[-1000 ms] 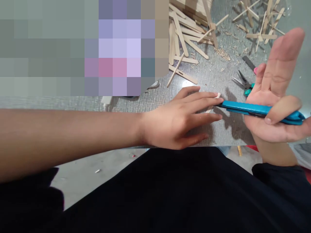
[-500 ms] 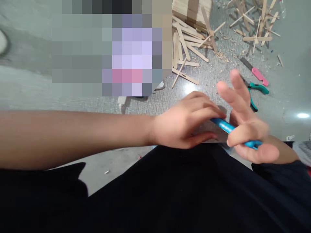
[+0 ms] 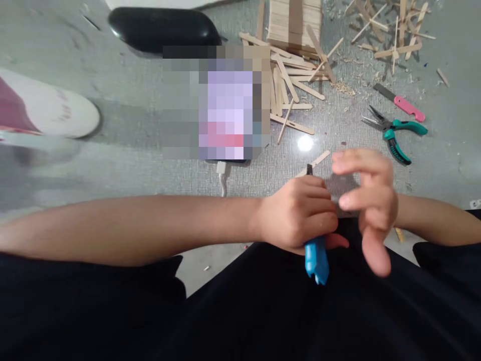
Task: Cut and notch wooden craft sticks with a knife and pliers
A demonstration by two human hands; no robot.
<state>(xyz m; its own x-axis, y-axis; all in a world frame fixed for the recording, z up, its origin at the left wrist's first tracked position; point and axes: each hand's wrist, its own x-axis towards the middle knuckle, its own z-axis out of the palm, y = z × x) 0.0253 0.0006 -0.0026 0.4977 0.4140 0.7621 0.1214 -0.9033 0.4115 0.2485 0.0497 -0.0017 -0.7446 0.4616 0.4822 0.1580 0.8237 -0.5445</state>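
My left hand [image 3: 300,213] is closed in a fist around a blue utility knife [image 3: 315,260]. The notched end of its handle points down toward my lap, and a short dark tip shows above the knuckles; the middle is hidden by my fingers. Just to the right, my right hand [image 3: 372,200] hangs in the air, fingers apart and slightly curled, with nothing in it. Beyond my left hand a pale craft stick [image 3: 321,159] lies on the table, partly covered by the knife's tip and the hand.
Long-nose pliers [image 3: 389,133] with green handles lie beyond my right hand, near a pink folding knife [image 3: 409,108]. Loose craft sticks [image 3: 285,75], a stacked bundle [image 3: 295,25] and crossed-stick pieces [image 3: 396,47] lie farther back. A blurred-out phone [image 3: 227,110], black case [image 3: 161,29] and white bottle [image 3: 56,105] are leftward.
The blue knife has passed from my right hand into my left and turned nearly upright in view. My right hand has let go and opened. The view has shifted, showing more on the left.
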